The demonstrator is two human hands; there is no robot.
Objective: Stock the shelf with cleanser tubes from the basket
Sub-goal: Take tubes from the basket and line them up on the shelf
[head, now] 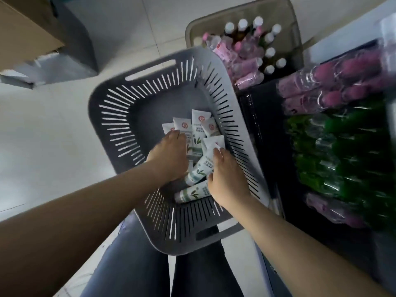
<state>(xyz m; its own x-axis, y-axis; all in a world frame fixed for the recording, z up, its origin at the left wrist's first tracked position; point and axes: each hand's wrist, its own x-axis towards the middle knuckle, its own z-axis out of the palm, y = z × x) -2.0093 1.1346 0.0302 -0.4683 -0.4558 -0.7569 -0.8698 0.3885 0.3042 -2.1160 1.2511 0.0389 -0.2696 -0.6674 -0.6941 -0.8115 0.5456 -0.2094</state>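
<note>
A grey slotted basket (120, 116) sits on the floor in front of my knees. Several white cleanser tubes (198, 125) with green leaf prints lie in a loose pile on its bottom. My left hand (169, 155) reaches down into the pile, palm down, fingers spread over the tubes on the left side. My right hand (225, 179) is also inside the basket, its fingers curled around one tube (201, 170) that lies at an angle. Another tube (190, 192) lies near the basket's front wall. The shelf (267, 133) stands to the right.
A beige basket (276, 9) behind the grey one holds pink and white-capped bottles. The dark shelf on the right carries wrapped packs of pink bottles (334, 86) and green bottles (347, 155). A cardboard box (23, 33) and a grey bin (72, 50) stand at upper left on the tiled floor.
</note>
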